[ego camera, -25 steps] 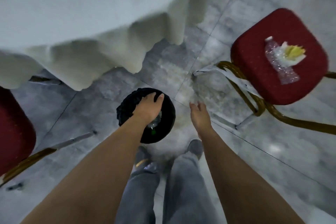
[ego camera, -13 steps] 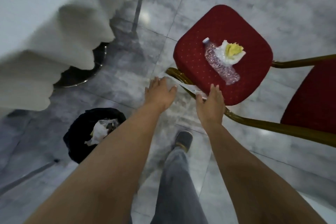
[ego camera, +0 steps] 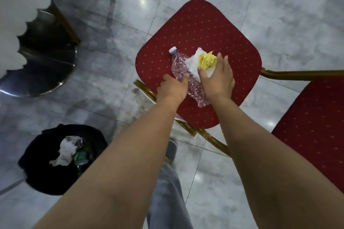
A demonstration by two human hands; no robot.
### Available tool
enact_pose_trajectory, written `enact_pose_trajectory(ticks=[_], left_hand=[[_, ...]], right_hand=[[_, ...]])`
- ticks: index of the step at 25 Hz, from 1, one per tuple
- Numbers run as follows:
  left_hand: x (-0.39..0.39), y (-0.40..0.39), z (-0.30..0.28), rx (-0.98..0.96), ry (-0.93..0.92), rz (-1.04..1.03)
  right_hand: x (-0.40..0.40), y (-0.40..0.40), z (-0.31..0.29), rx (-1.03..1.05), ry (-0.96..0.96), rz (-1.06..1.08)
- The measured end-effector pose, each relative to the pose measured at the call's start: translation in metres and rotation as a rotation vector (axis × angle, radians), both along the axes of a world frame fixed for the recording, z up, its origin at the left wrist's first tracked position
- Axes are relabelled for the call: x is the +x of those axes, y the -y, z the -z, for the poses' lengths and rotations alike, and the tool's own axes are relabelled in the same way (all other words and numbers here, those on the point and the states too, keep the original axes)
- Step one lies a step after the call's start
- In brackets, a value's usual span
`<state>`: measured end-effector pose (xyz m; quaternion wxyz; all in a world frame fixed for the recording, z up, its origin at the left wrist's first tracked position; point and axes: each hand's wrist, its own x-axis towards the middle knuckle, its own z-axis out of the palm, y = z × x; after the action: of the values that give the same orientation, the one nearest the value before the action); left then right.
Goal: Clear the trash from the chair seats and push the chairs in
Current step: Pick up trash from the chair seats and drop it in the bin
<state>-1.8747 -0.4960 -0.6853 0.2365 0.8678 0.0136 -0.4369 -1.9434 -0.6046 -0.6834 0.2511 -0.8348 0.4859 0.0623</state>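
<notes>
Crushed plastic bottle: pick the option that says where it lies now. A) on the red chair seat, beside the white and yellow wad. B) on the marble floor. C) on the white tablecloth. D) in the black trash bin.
A: the crushed plastic bottle lies on the red chair seat, against the white and yellow wad, with both hands reaching onto them.

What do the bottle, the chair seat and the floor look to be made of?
The bottle looks like thin clear plastic: see-through, crushed into crinkles, with a white cap. The chair seat looks like padded red fabric, matte, woven with small pale dots; its frame seems gold-painted metal. The floor appears to be polished grey marble or marble-look tile, with veins, joint lines and glossy light spots.
</notes>
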Motion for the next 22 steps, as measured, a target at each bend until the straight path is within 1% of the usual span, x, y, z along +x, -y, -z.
enact_pose_trajectory(ticks=[2,4,6,9,11,14,16,18,22], left_hand=[[0.002,0.013,0.006,-0.037,-0.091,-0.093],[0.005,0.021,0.013,-0.082,-0.142,-0.178],[0.007,0.027,0.020,-0.161,-0.182,-0.285],[0.010,0.032,0.029,-0.291,-0.231,-0.458],[0.012,0.032,0.031,-0.344,-0.236,-0.543],[0.014,0.025,0.031,-0.358,-0.279,-0.605],[0.017,0.015,0.030,-0.360,-0.311,-0.622],[0.019,0.002,0.027,-0.374,-0.329,-0.641],[0.019,-0.022,0.024,-0.395,-0.379,-0.641]], right_hand=[[0.011,0.017,0.009,0.058,-0.022,-0.013],[0.018,0.029,0.019,0.127,-0.037,-0.009],[0.024,0.035,0.025,0.179,-0.023,-0.016],[0.032,0.038,0.026,0.199,-0.018,-0.006],[0.035,0.036,0.024,0.310,0.031,0.059],[0.030,0.029,0.024,0.594,0.169,0.256],[0.027,0.022,0.025,0.721,0.229,0.325],[0.026,0.012,0.026,0.786,0.259,0.356],[0.025,-0.008,0.023,0.847,0.299,0.409]])
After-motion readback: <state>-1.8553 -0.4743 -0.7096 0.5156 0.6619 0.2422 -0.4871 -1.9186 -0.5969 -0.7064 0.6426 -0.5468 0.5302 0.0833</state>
